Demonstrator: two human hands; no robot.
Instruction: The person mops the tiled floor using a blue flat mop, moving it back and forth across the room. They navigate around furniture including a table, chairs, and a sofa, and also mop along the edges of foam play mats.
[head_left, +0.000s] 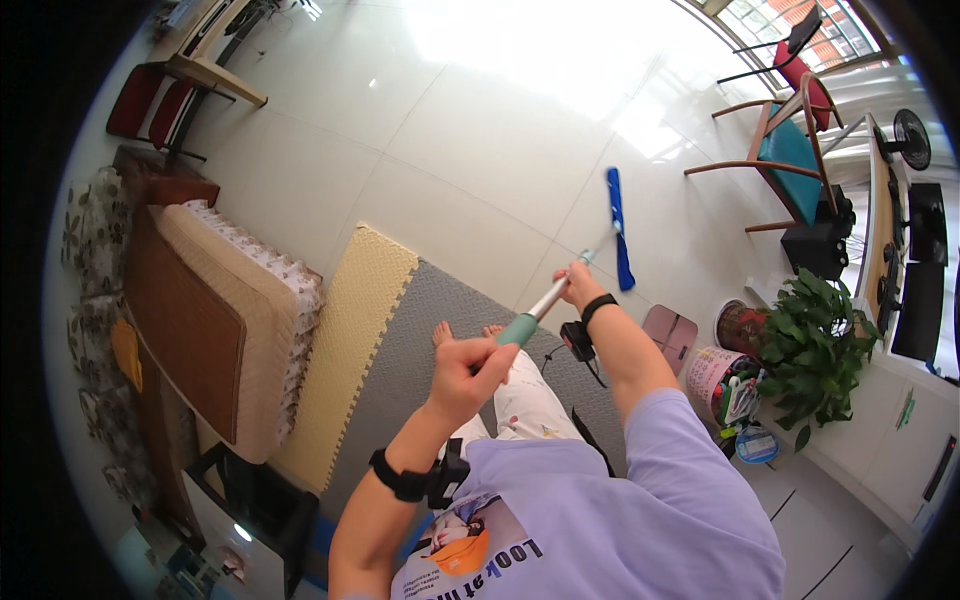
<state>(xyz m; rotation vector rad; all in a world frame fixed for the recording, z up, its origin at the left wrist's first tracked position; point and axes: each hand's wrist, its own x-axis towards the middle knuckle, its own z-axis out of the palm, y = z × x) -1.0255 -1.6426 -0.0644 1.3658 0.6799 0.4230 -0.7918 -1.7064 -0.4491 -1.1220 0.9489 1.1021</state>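
A flat mop reaches out ahead of me, its blue head [620,240] lying on the pale tiled floor [480,160]. My left hand [465,376] is wrapped round the green grip [517,330] at the near end of the handle. Further down, my right hand [576,287] closes round the pole [546,300], just above the joint toward the head. Both wrists carry black straps with small devices.
My bare feet are on a grey foam mat [450,292] edged by a cream strip [350,300]. A cushioned wooden seat [210,330] lies left. To the right are a pink scale [668,338], a potted plant [825,335], a full bin [715,375] and a teal-seated chair [790,160].
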